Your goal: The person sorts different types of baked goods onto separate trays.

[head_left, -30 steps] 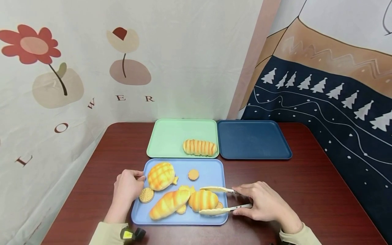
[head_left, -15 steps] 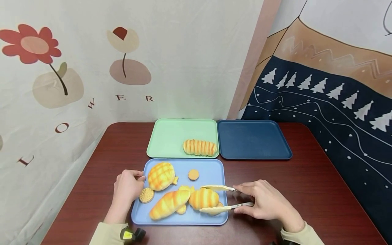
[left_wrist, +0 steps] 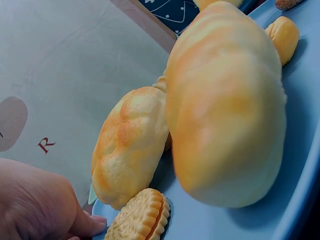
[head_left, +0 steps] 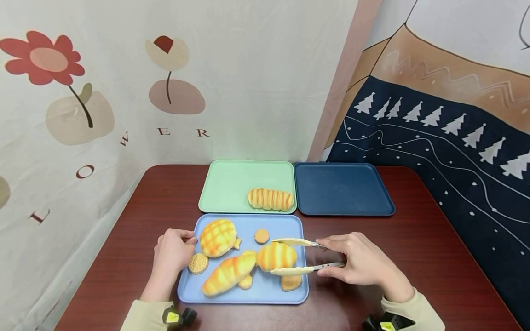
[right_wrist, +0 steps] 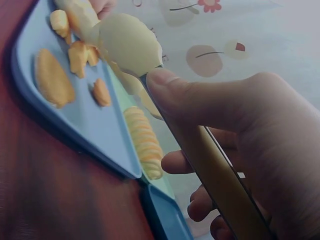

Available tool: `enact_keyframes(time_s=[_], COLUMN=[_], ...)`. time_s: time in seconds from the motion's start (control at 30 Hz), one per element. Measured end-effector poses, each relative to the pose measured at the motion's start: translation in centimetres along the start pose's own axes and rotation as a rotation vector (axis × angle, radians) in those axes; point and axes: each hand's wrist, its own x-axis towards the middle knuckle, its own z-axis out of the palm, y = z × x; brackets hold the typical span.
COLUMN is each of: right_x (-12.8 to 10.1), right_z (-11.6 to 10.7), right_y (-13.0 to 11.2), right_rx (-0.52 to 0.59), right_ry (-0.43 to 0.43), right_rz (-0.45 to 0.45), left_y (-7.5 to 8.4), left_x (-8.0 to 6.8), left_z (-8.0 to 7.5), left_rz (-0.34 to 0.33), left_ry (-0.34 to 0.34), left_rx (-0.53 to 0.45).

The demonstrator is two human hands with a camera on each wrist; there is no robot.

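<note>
My right hand (head_left: 360, 259) grips a pair of tongs (head_left: 293, 271) with cream scalloped tips. Between those tips a short striped bread roll (head_left: 275, 256) is held just above the light blue tray (head_left: 273, 296). In the right wrist view a tong tip (right_wrist: 130, 45) hides most of the roll. My left hand (head_left: 174, 252) pinches the tray's left rim, its thumb showing at the edge in the left wrist view. Near it lie a crosshatched round bun (head_left: 217, 237) and a round biscuit (head_left: 198, 264). A long bread roll (head_left: 229, 274) slants across the tray's front.
Behind stands a green tray (head_left: 232, 179) bearing a ridged bread roll (head_left: 270, 199), with a dark blue tray (head_left: 343, 188) to its right. On the light blue tray sit a small round cookie (head_left: 261, 236) and a brown biscuit (head_left: 291, 282). Printed cloth hangs behind the table.
The tongs and the short roll have risen off the tray, shifting away from me and uncovering the brown biscuit. My left hand stays at the tray rim.
</note>
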Motion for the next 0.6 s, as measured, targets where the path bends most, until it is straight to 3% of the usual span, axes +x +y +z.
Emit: enact_keyframes(time_s=[0.6], right_x=[2.3], right_z=[-2.6], right_y=[0.8], right_rx=[0.013], right_ry=[0.037], right_rz=[0.006], left_y=[0.2], left_x=[-0.2], left_z=[-0.1], left_rz=[-0.009], left_ry=[-0.004], left_rx=[0.001])
